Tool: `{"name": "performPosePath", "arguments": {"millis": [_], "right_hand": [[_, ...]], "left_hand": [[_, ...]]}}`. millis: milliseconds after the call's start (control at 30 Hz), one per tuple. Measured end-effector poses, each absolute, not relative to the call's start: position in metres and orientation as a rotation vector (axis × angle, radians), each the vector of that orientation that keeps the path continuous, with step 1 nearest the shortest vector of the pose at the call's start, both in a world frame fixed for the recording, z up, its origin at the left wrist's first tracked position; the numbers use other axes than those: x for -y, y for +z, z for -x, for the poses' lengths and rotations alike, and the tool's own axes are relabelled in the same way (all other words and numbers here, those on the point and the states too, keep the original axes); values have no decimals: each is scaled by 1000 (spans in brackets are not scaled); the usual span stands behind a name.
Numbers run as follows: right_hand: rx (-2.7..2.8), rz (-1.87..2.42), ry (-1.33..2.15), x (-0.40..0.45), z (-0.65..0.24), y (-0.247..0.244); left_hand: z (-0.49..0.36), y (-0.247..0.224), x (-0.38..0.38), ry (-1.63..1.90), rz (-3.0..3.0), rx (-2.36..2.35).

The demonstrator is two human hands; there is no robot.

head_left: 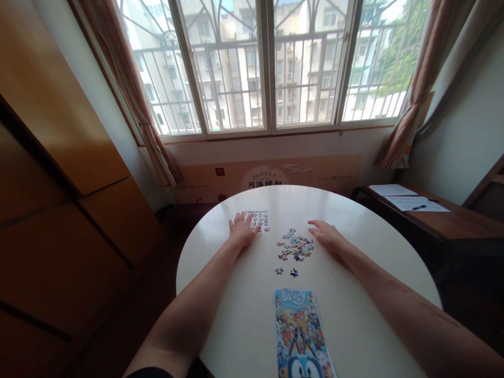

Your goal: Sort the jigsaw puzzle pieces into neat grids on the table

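Seemingly mid-layout: left hand (241,233), spread, at piece rows (260,221), table's (244,315) far-left edge. Right hand (328,235), open, beside pile (299,248); fingertip precision needed.

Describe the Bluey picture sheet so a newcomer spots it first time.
On the round white table, look at the edge nearest the camera. The Bluey sheet lies there, below the puzzle pieces. Unlike them, it is one large printed rectangle, with "BLUEY" across its top.

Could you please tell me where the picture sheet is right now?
In the head view, the picture sheet lies flat at the near edge of the table, just below two loose puzzle pieces.
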State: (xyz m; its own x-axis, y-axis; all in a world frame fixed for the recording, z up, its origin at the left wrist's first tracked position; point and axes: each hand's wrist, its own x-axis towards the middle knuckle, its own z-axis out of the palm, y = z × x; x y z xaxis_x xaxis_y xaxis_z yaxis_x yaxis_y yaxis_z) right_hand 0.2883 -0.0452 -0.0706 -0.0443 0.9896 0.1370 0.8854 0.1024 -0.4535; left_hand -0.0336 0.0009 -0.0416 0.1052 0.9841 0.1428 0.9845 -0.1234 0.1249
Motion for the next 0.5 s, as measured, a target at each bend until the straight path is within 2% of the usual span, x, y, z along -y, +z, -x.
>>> {"name": "performPosePath", "arguments": {"millis": [233,500], "right_hand": [[1979,1835,361,46,-286,-69],[1981,1870,366,50,-282,-65]], "left_hand": [[39,-35,0,-617,2185,2100],[53,-38,-10,-826,2093,2173]]}}
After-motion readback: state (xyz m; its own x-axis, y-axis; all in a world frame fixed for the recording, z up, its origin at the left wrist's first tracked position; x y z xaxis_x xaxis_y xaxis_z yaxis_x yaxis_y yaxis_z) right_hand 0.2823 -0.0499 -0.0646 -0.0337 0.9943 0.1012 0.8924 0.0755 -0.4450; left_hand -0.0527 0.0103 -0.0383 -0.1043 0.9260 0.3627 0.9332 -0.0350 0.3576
